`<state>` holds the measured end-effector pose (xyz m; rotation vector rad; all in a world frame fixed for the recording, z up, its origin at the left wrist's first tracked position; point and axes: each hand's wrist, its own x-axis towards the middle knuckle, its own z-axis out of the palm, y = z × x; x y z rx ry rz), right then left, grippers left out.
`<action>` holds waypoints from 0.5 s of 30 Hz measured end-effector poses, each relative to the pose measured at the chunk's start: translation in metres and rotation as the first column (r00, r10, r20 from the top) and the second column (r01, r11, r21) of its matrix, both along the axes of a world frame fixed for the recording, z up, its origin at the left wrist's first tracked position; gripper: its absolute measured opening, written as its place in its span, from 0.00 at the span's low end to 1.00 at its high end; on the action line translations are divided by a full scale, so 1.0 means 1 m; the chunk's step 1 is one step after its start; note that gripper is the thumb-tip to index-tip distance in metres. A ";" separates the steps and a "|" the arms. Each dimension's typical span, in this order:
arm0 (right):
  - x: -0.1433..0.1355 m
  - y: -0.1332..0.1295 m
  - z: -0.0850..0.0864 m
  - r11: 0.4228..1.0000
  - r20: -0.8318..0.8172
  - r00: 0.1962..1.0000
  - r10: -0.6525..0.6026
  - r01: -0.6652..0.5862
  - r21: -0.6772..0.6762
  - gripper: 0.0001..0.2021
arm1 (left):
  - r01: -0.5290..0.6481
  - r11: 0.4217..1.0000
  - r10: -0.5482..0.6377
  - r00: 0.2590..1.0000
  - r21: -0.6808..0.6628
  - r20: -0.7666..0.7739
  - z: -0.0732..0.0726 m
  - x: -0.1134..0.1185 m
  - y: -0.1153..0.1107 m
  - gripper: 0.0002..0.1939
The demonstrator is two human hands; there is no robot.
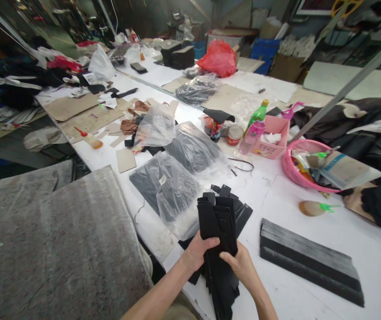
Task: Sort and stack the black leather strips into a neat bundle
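Observation:
A thick bundle of long black strips [218, 222] is held up over the near edge of the table. My left hand [199, 251] grips its left side, thumb lying across the front. Around the right side wraps my right hand [242, 263], its thumb also on the front face; the fingers behind the bundle are hidden. More black strips [243, 215] lie loosely fanned on the table behind it. To the right rests a neat stack of black strips [310, 260], apart from both hands.
Plastic-wrapped black sheets [166, 186] lie beyond my hands. Farther right stand a pink basin [292, 171], a pink box [273, 146] and a green bottle [258, 114]. A glue bottle [312, 208] lies near the basin. Grey boards [60, 240] fill the left side.

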<state>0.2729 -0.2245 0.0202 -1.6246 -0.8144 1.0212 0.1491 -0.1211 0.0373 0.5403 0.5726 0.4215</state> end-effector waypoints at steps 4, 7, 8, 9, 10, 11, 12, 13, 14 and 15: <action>-0.006 0.004 0.003 0.998 -0.073 0.997 -0.025 0.020 -0.066 0.24 | 0.025 0.995 -0.020 0.998 0.096 -0.054 0.008 0.008 0.007 0.25; -0.005 0.007 0.013 0.997 -0.188 0.982 -0.024 0.009 -0.083 0.23 | 0.056 0.983 -0.040 0.995 0.174 -0.092 0.023 0.014 0.010 0.25; -0.003 0.006 0.017 0.997 -0.212 0.977 -0.016 0.000 -0.078 0.23 | 0.069 0.979 -0.051 0.994 0.192 -0.099 0.028 0.016 0.009 0.25; -0.001 0.004 0.022 0.997 -0.223 0.975 -0.013 -0.004 -0.076 0.23 | 0.088 0.974 -0.067 0.992 0.211 -0.104 0.033 0.017 0.007 0.24; 0.000 0.001 0.027 0.997 -0.222 0.975 -0.015 -0.002 -0.076 0.23 | 0.110 0.967 -0.088 0.991 0.229 -0.105 0.039 0.018 0.005 0.24; 0.002 -0.004 0.033 0.997 -0.211 0.977 -0.028 0.012 -0.076 0.23 | 0.136 0.959 -0.113 0.988 0.247 -0.103 0.045 0.018 0.002 0.25; 0.002 -0.011 0.038 0.997 -0.198 0.979 -0.053 0.040 -0.070 0.25 | 0.165 0.949 -0.144 0.985 0.267 -0.096 0.052 0.019 -0.002 0.25; 0.003 -0.020 0.044 0.995 -0.187 0.978 -0.090 0.080 -0.061 0.26 | 0.194 0.937 -0.176 0.981 0.291 -0.086 0.060 0.020 -0.006 0.25; 0.002 -0.030 0.050 0.990 -0.178 0.974 -0.136 0.129 -0.053 0.27 | 0.227 0.922 -0.215 0.974 0.314 -0.073 0.068 0.021 -0.010 0.25; 0.002 -0.041 0.055 0.982 -0.165 0.968 -0.190 0.184 -0.052 0.28 | 0.264 0.905 -0.260 0.964 0.333 -0.057 0.078 0.022 -0.014 0.24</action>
